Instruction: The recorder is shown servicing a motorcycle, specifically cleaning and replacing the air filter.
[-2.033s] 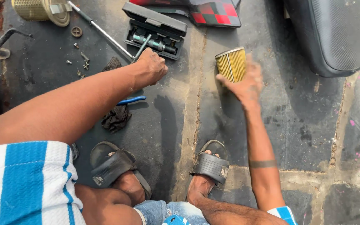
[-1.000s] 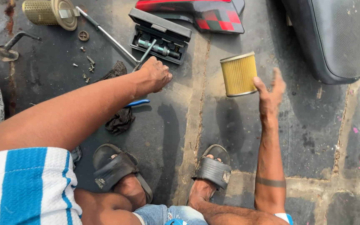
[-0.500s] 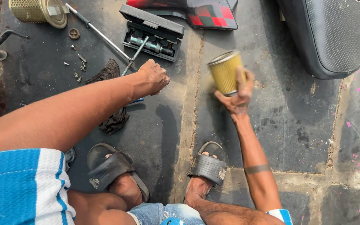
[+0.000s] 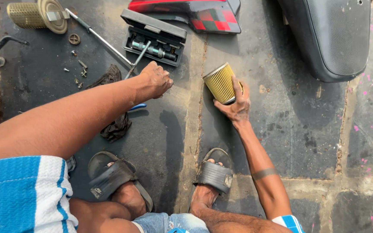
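Change: yellow filter [image 4: 221, 83] has tilted further since half a second ago.
Right hand [image 4: 237, 105]: grips filter, just above the floor [image 4: 298, 129].
Left hand [image 4: 155, 80]: loosely curled, holding nothing, near socket case [image 4: 154, 38].

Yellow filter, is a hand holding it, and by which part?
Yes. The right hand grips the yellow cylindrical filter around its lower side, tilted. The left hand is a loose fist holding nothing visible.

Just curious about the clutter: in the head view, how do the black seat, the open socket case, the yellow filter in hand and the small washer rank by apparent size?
1. Seat, cut off by the frame.
2. Socket case.
3. Filter, held in the right hand.
4. Washer.
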